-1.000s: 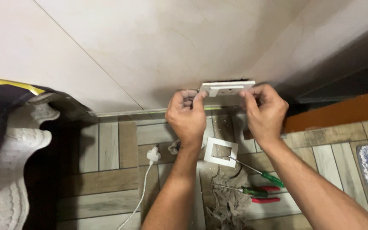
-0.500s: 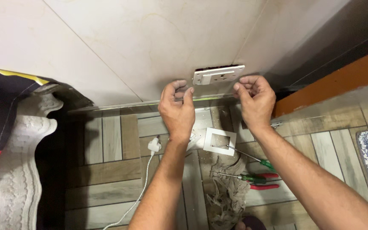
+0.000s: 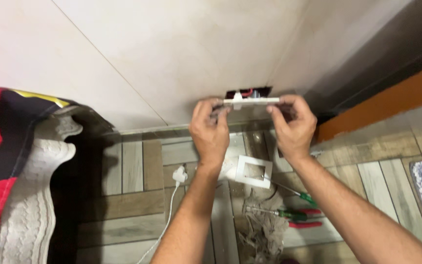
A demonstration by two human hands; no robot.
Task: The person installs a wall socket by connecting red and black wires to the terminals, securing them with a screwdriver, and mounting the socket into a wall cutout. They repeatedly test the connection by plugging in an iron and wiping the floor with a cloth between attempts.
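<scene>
Holding a white plate (image 3: 251, 101) by its 2 ends, both hands work low on the wall (image 3: 172, 54). The left hand (image 3: 212, 128) has its grip clenched on the plate's left end; the right hand (image 3: 293, 126) pinches the right end the same way. The plate sits edge-on just in front of a dark opening (image 3: 249, 92) in the wall, where red wires show behind it — whether it touches the wall cannot be told. Below, on the wood-look floor (image 3: 123, 205), lies a white square frame (image 3: 254, 171), with green-handled screwdrivers (image 3: 294, 213) and a grey rag (image 3: 264, 230) near it. A white plug (image 3: 179, 174) with its cable lies left of the left forearm — a carved pale furniture leg (image 3: 40, 195) stands at far left.
</scene>
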